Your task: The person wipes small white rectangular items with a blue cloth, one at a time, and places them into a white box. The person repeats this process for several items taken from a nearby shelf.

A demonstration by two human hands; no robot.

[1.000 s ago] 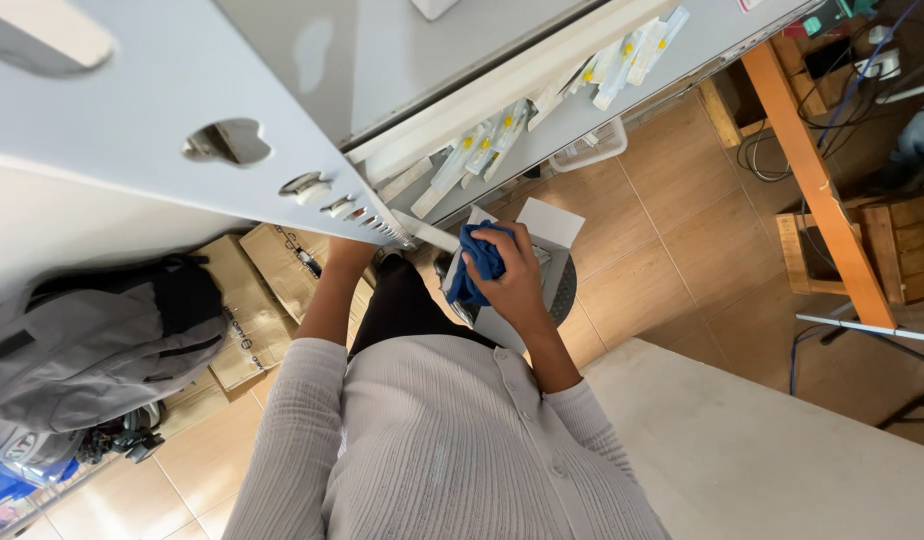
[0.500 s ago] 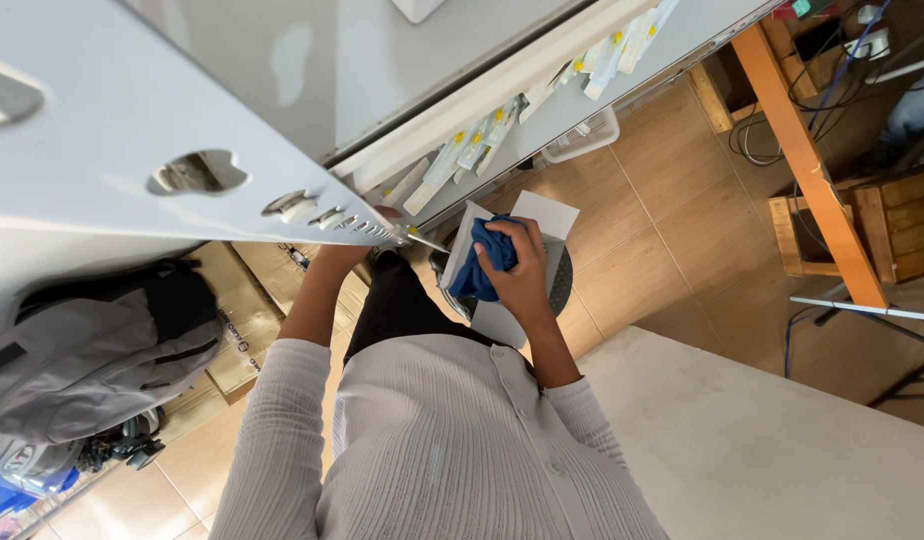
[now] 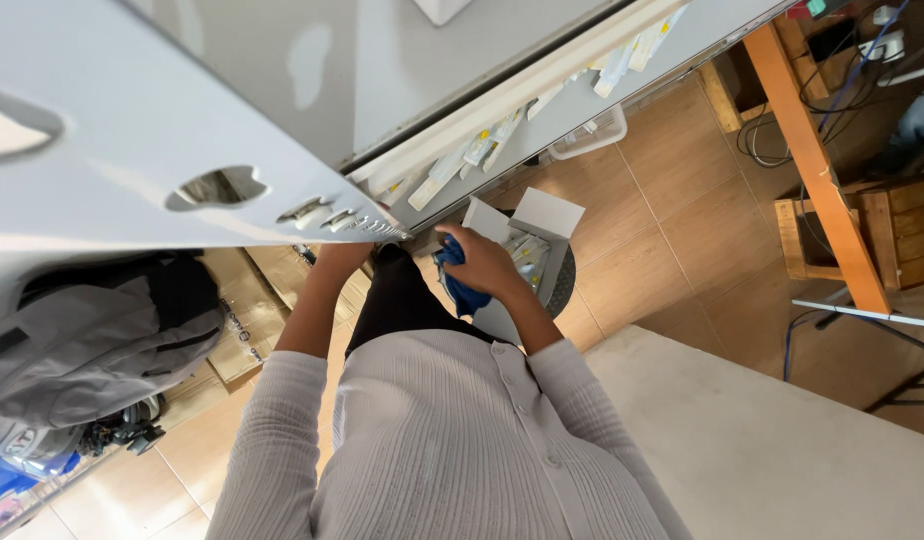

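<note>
My right hand [image 3: 487, 268] is shut on a crumpled blue cloth [image 3: 460, 285], held just over an open white cardboard box [image 3: 547, 215] with packets inside. The box rests on a dark round stool [image 3: 562, 285]. My left hand [image 3: 340, 256] reaches up to the lower edge of a tilted grey metal panel [image 3: 132, 120] with cut-out holes. Its fingers are hidden behind that edge. My pale ribbed sweater fills the bottom of the view.
A grey shelf [image 3: 542, 110] lined with white and yellow packets runs diagonally above. A grey backpack [image 3: 92, 340] and cardboard boxes [image 3: 247, 320] lie on the tiled floor at left. A pale tabletop [image 3: 782, 440], an orange post [image 3: 812, 160] and wooden crates [image 3: 882, 230] are at right.
My right hand with the blue cloth has shifted slightly toward my left hand. The white strip seen between my hands earlier is out of sight. My left fingers have slipped behind the panel edge.
</note>
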